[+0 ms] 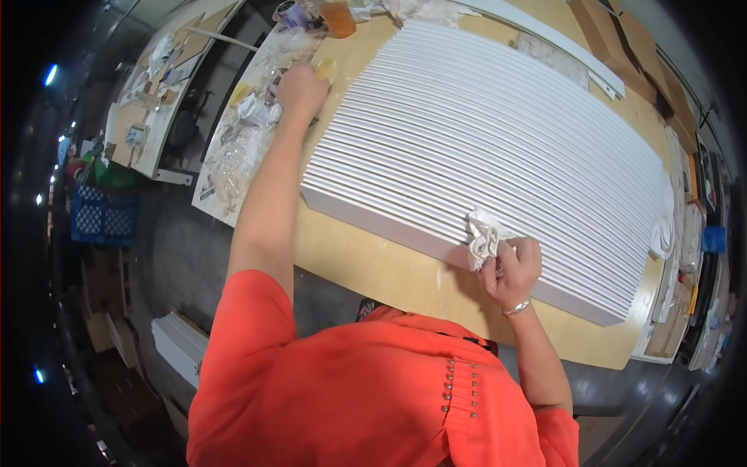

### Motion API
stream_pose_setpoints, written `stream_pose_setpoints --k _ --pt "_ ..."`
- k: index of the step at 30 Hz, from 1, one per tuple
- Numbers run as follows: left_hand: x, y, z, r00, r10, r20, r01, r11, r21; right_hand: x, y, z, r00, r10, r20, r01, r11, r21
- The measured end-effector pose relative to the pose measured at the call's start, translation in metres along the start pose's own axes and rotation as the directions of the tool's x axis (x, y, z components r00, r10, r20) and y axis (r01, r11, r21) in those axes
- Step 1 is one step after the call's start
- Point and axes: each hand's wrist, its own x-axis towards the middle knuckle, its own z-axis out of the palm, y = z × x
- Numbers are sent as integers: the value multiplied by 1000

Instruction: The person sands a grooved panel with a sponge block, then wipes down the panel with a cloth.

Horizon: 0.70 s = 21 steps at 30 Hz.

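A large white louvered panel with many thin slats lies flat on a plywood table. My right hand is closed on a crumpled white rag pressed to the slats near the panel's front edge. My left hand reaches far out to the left of the panel and rests on a yellowish sponge-like block at the table's edge. I cannot tell how firmly it grips it. My orange top fills the lower part of the view.
A side board left of the table holds crumpled clear plastic and scraps. An orange jar and a small tin stand at the far end. A blue crate and white slat stacks sit on the floor.
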Motion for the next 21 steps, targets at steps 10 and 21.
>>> stream_pose_setpoints --k 10,21 --pt "20 33 20 1000 -15 20 14 1000 28 1 2 0 999 -30 21 30 999 16" --pt "29 14 8 997 -52 -53 47 995 -88 -6 4 5 999 -38 -3 38 999 19"
